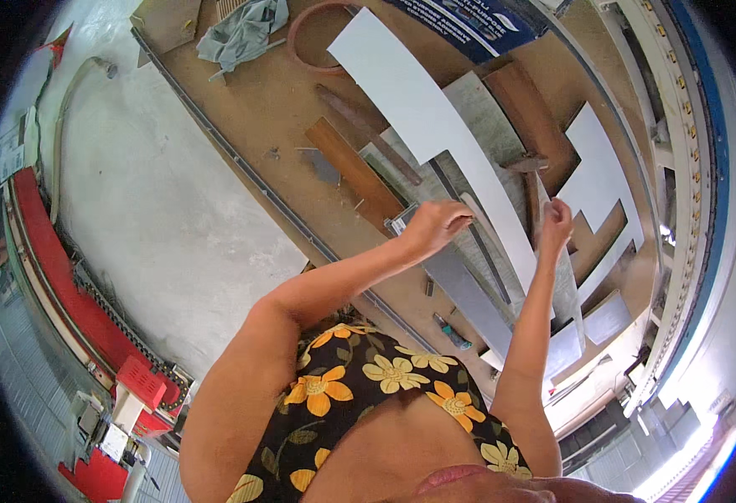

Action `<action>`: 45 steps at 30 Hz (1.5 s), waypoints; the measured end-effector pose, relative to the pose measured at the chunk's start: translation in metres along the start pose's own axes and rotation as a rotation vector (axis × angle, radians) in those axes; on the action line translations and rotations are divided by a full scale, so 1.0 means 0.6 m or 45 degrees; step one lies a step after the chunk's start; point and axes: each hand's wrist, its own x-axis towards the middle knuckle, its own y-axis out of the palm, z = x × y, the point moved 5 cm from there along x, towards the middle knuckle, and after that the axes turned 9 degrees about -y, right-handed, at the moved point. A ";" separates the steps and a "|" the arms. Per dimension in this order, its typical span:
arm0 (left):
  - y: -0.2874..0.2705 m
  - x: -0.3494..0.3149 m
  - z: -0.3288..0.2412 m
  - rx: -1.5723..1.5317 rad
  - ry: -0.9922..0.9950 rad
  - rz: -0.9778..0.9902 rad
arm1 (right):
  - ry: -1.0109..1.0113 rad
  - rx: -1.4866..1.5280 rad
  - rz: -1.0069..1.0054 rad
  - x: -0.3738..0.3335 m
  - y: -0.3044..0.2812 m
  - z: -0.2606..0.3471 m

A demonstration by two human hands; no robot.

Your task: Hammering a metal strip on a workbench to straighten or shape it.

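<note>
Over the bench, my left hand (pixel 439 228) is closed with the fingertips pinched together; whatever they hold, if anything, is too small to make out. It is close to a pale narrow strip (pixel 487 225) beside the long white curved panel (pixel 435 96). My right hand (pixel 557 222) is closed at the panel's right side. A thin translucent strip (pixel 567 302) runs past its fingers and hangs down along the forearm; it appears pinched there. Just beyond that hand lies a hammer (pixel 529 164), its handle partly hidden.
Wooden pieces (pixel 347 159), a grey cloth (pixel 241 35), a brown ring (pixel 301 38) and a blue box (pixel 477 25) lie on the brown bench (pixel 276 109). A white cut-out panel (pixel 598 172) is at the right. A small green-handled tool (pixel 452 334) lies near my body.
</note>
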 end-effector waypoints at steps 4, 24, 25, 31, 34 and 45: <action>-0.035 -0.066 0.007 0.014 -0.142 0.069 | 0.022 -0.438 0.060 0.027 -0.001 -0.115; -0.099 -0.276 0.071 0.316 -0.252 -0.032 | 0.049 -0.687 0.474 0.021 -0.024 0.031; -0.103 -0.282 0.076 0.319 -0.230 -0.028 | 0.048 -0.688 0.476 0.010 -0.027 0.016; -0.114 -0.370 0.094 0.317 -0.266 -0.011 | 0.235 0.668 0.077 -0.203 -0.091 0.082; -0.107 -0.409 0.107 0.314 -0.275 0.013 | 0.121 0.911 -0.020 -0.348 -0.131 0.107; -0.066 -0.517 0.071 0.268 -0.323 0.161 | 0.611 0.609 -0.055 -0.774 -0.177 0.045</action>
